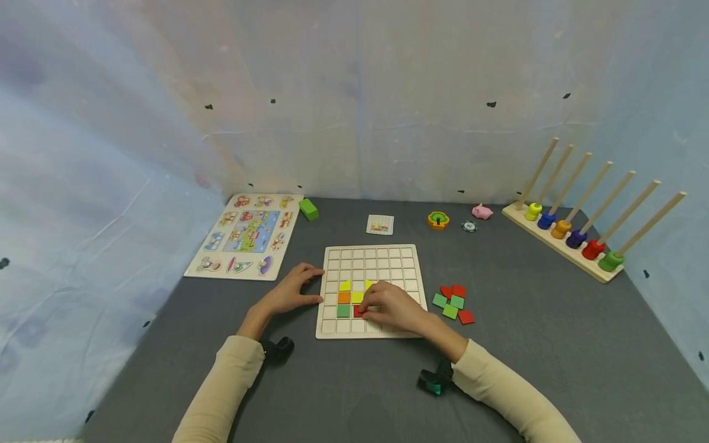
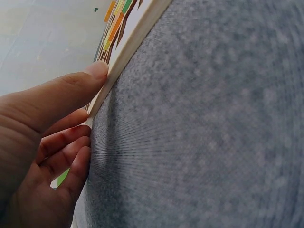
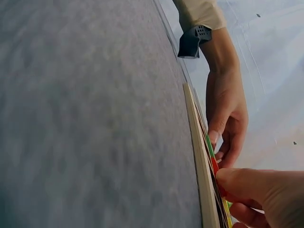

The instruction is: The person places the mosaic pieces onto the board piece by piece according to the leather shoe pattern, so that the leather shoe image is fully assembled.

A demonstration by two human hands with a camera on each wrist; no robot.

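A red tile (image 1: 357,312) lies under the fingertips of the right hand (image 1: 390,304), which pinches it between thumb and fingers at a cell of the pale gridded board (image 1: 382,264). Just left of those fingertips sit a green tile (image 1: 343,311) and, above it, an orange tile (image 1: 344,298); a yellow tile (image 1: 357,298) lies just above the red one. Farther from the person are a yellow tile with a cut corner (image 1: 345,286) and another yellow piece (image 1: 368,285), partly hidden by the right hand.

The left hand (image 1: 293,289) grasps nothing; its thumb and loosely extended fingers rest against the board's left edge.

To the right of the right hand, loose red and green tiles (image 1: 456,301) lie clustered on the dark table (image 1: 354,381). Beyond the left hand are a picture puzzle board (image 1: 252,232) and a green block (image 1: 308,210). Beyond the right hand stand a patterned card (image 1: 380,225), a tree piece (image 1: 438,220), a chip (image 1: 469,226) and a pink pig (image 1: 482,211). Well off to its right is a peg stand (image 1: 565,247) with coloured rings.
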